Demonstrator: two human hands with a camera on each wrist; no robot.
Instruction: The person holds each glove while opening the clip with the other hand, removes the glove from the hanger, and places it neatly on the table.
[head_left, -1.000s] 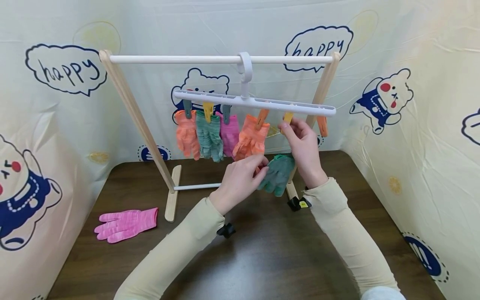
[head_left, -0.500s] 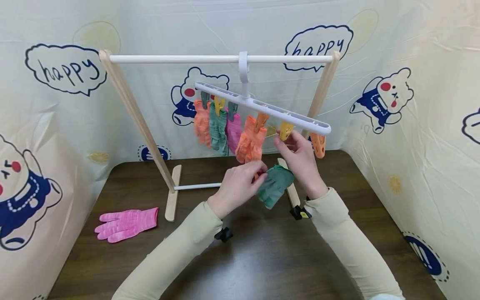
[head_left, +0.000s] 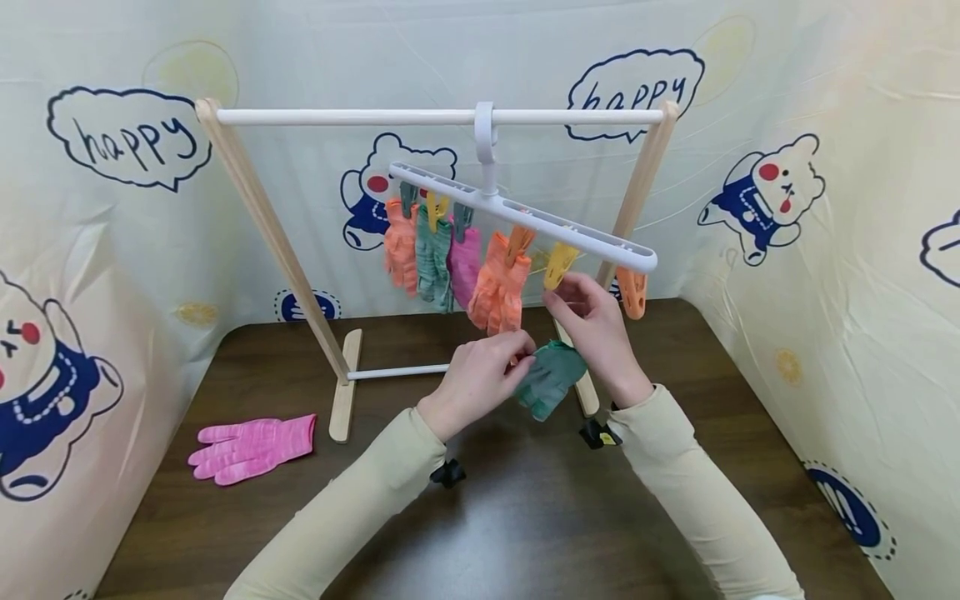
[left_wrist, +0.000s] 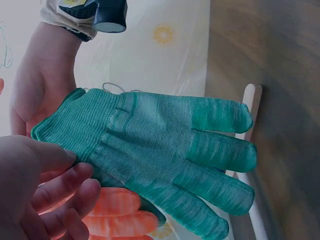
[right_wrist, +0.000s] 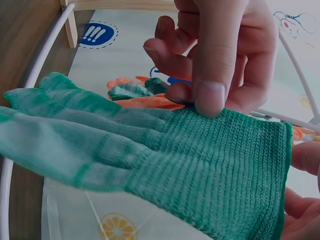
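Observation:
My left hand (head_left: pixel 480 375) pinches the cuff of a green knit glove (left_wrist: pixel 150 135) between thumb and fingers. In the head view the glove hangs off to the right of that hand, fingers down; the left wrist view shows its fingers spread. My right hand (head_left: pixel 600 333) is just above the glove, thumb and fingertips pinching the lower end of a yellow clothespin (head_left: pixel 559 265). That clothespin hangs tilted from a white hanger (head_left: pixel 525 218), whose right end is swung toward me. An orange glove (head_left: pixel 498 283) hangs beside it from an orange clothespin (head_left: pixel 519 243).
The hanger hooks on the white rod (head_left: pixel 337 118) of a wooden-legged stand. Left along it hang an orange glove (head_left: pixel 401 250), a green glove (head_left: pixel 432 262) and a pink glove (head_left: pixel 464 265). An orange clothespin (head_left: pixel 632 292) hangs at its right end. A pink glove (head_left: pixel 255 448) lies on the table.
The hanger's right end has swung toward me and down, the yellow clothespin with it. My right hand has lowered slightly. The green glove has dropped a little, still in my left hand.

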